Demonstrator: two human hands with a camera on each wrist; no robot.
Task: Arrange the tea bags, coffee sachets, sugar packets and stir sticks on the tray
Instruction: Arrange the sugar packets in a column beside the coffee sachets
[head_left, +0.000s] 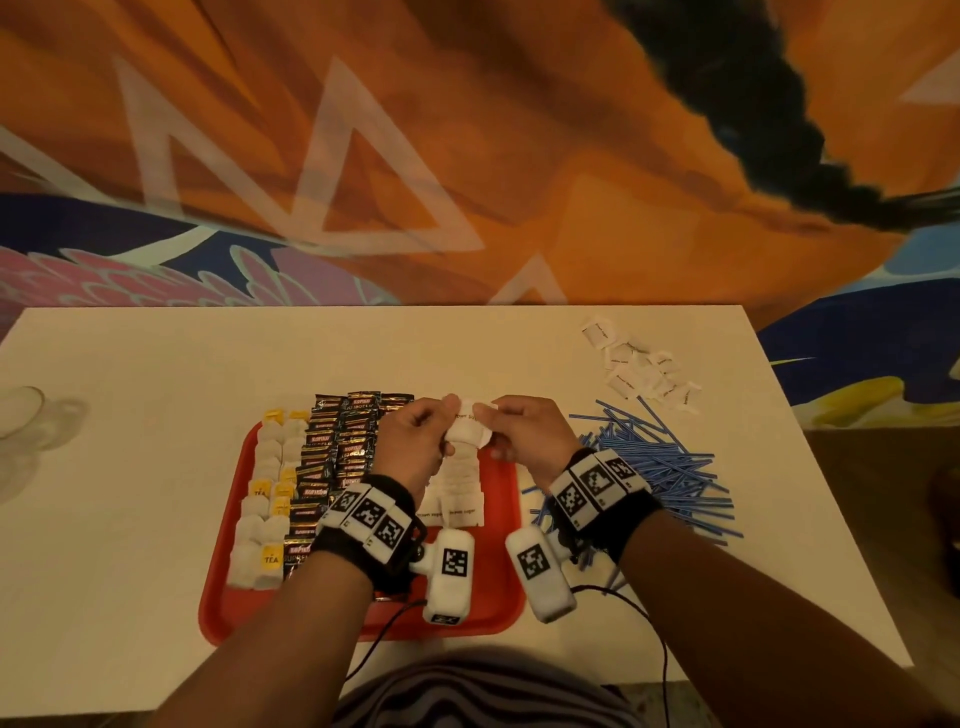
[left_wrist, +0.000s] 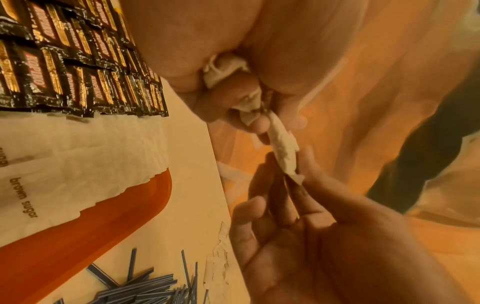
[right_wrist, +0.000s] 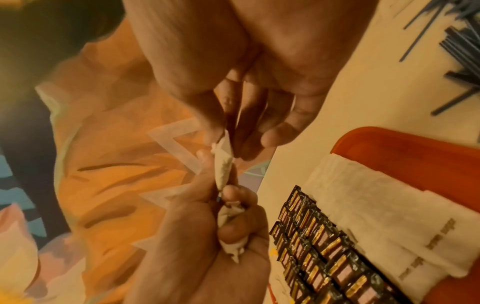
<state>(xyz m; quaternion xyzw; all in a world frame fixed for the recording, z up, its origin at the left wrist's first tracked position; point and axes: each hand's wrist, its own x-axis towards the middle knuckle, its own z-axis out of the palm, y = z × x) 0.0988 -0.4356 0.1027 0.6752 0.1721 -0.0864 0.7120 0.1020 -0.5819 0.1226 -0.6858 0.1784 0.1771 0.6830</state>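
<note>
Both hands are raised above the far end of the red tray (head_left: 363, 623). My left hand (head_left: 421, 431) grips a small bunch of white brown-sugar packets (head_left: 467, 428) in its curled fingers. My right hand (head_left: 511, 423) pinches one packet (left_wrist: 283, 148) at the top of that bunch between thumb and fingertips. On the tray lie rows of tea bags (head_left: 265, 509), black coffee sachets (head_left: 332, 457) and sugar packets (head_left: 457, 499). Blue stir sticks (head_left: 660, 467) lie in a heap on the table right of the tray.
More loose sugar packets (head_left: 641, 371) are scattered at the table's far right. A clear glass (head_left: 23, 421) stands near the left edge. The white table (head_left: 156, 467) backs onto a painted wall. Cables trail from my wrist cameras toward the near edge.
</note>
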